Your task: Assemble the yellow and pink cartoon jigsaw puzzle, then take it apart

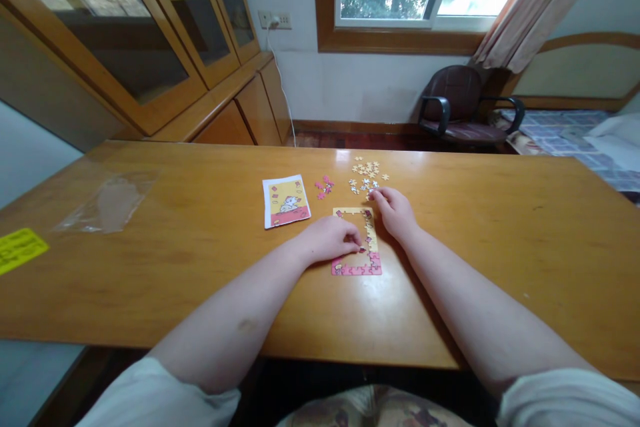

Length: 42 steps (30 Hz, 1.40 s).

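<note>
A jigsaw frame [357,271] with a yellow upper border and a pink lower border lies on the table, its middle bare of pieces. My left hand [331,239] rests over the frame's left side, fingertips pinched on a small dark-red puzzle piece [362,250] inside the border. My right hand [396,212] is at the frame's upper right corner, thumb and finger closed on a small puzzle piece at the near edge of the white-and-blue loose pieces [366,184]. Yellow loose pieces [369,168] lie behind these, and pink pieces [325,185] form a small group to the left.
A picture card [287,201] with a white cartoon animal lies left of the pink pieces. Farther left are a clear plastic bag [117,197] and a yellow label [21,248] on the wooden table [200,213]. Beyond the table stand a cabinet [220,100] and an armchair [457,103].
</note>
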Available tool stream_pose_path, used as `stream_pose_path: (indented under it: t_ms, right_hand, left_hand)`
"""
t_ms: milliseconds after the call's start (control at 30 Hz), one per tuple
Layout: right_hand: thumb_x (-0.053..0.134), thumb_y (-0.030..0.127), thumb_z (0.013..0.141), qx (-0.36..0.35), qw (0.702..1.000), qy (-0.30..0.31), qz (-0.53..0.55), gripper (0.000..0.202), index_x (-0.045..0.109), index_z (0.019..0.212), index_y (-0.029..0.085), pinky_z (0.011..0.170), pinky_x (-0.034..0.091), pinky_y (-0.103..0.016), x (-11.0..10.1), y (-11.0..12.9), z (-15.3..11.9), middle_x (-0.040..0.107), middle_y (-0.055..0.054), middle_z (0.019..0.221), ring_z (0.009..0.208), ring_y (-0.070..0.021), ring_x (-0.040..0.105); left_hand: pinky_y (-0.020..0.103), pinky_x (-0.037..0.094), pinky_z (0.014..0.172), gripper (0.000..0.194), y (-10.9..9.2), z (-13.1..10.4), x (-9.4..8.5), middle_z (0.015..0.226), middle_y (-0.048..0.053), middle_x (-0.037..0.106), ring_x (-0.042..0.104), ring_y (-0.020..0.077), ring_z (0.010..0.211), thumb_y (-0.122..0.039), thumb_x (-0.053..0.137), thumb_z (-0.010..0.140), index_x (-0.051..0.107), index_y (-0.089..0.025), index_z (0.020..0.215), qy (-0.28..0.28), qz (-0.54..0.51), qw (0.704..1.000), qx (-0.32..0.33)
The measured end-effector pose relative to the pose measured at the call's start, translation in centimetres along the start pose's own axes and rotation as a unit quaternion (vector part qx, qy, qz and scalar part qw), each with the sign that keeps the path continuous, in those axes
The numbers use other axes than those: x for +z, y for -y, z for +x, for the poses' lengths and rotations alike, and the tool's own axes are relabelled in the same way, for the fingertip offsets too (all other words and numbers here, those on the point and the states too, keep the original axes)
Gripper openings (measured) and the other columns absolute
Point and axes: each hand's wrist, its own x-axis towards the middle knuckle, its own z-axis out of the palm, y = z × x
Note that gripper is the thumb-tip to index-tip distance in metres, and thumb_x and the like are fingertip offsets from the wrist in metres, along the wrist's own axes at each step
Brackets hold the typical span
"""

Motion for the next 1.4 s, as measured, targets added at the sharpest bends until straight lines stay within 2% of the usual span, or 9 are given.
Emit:
stream_pose_path:
  t_ms: [200, 367, 467, 567, 767, 933, 1400]
  right_hand:
    - [0.042, 0.042, 0.091, 0.000, 1.000, 0.000, 0.003, 0.034, 0.066, 0.082, 0.020, 0.077, 0.042, -0.032, 0.1, 0.0, 0.0, 0.070, -0.006, 0.087, 0.085, -0.0212, 0.060]
    - [0.047, 0.038, 0.089, -0.007, 1.000, 0.005, -0.024, 0.027, 0.066, 0.083, 0.021, 0.076, 0.042, -0.032, 0.2, 0.0, -0.2, 0.069, -0.006, 0.087, 0.084, -0.0208, 0.059]
    - [0.049, 0.036, 0.088, -0.027, 0.998, 0.026, -0.049, 0.024, 0.066, 0.079, 0.021, 0.073, 0.042, -0.031, 0.2, 0.4, -0.4, 0.067, -0.005, 0.079, 0.078, -0.0199, 0.058]
    - [0.051, 0.034, 0.086, -0.058, 0.993, 0.063, -0.076, 0.024, 0.066, 0.073, 0.021, 0.070, 0.041, -0.031, 0.2, 0.7, -0.5, 0.065, -0.004, 0.071, 0.072, -0.0195, 0.057]
    - [0.048, 0.034, 0.088, -0.060, 0.988, 0.014, -0.144, 0.029, 0.065, 0.069, 0.021, 0.068, 0.038, -0.031, -0.1, 0.9, -0.7, 0.065, -0.006, 0.070, 0.071, -0.0200, 0.057]
    - [0.042, 0.040, 0.091, -0.061, 0.981, 0.054, -0.174, 0.044, 0.056, 0.054, 0.022, 0.058, 0.032, -0.030, -0.4, 1.5, -1.0, 0.055, -0.004, 0.053, 0.058, -0.0178, 0.049]
    - [0.042, 0.040, 0.091, -0.056, 0.984, 0.073, -0.153, 0.038, 0.062, 0.065, 0.021, 0.061, 0.032, -0.029, 0.0, 0.8, -0.7, 0.060, -0.004, 0.062, 0.065, -0.0187, 0.052]
  left_hand:
    - [0.028, 0.047, 0.075, 0.012, 0.4, 0.1, 0.0, 0.087, 0.000, 0.072, 0.064, 0.0175, 0.084, -0.032, 0.063, 0.080, 0.072, -0.026, 0.085, -0.030, 0.030, 0.999, 0.025]
    - [0.032, 0.047, 0.079, 0.018, 1.7, 0.1, -0.5, 0.094, 0.004, 0.067, 0.061, 0.0206, 0.089, -0.032, 0.059, 0.081, 0.066, -0.022, 0.094, -0.126, 0.103, 0.985, -0.060]
    - [0.035, 0.046, 0.082, 0.023, 2.4, 0.1, -0.7, 0.096, 0.005, 0.066, 0.060, 0.0229, 0.091, -0.035, 0.064, 0.078, 0.064, -0.021, 0.097, -0.154, 0.137, 0.975, -0.078]
    - [0.034, 0.046, 0.081, 0.026, 2.7, 0.1, -0.7, 0.095, 0.005, 0.065, 0.060, 0.0228, 0.090, -0.037, 0.064, 0.078, 0.064, -0.021, 0.098, -0.148, 0.140, 0.975, -0.090]
    - [0.032, 0.046, 0.081, 0.026, 2.9, 0.2, -0.6, 0.095, 0.005, 0.066, 0.060, 0.0217, 0.089, -0.038, 0.062, 0.080, 0.066, -0.022, 0.100, -0.155, 0.137, 0.972, -0.111]
    - [0.032, 0.047, 0.078, 0.027, 3.2, 0.2, -0.5, 0.093, 0.004, 0.066, 0.061, 0.0216, 0.087, -0.039, 0.061, 0.080, 0.066, -0.023, 0.101, -0.163, 0.132, 0.972, -0.109]
    - [0.033, 0.047, 0.080, 0.029, 3.9, 0.4, -0.4, 0.098, 0.006, 0.066, 0.061, 0.0219, 0.090, -0.036, 0.059, 0.082, 0.065, -0.020, 0.106, -0.181, 0.123, 0.969, -0.115]
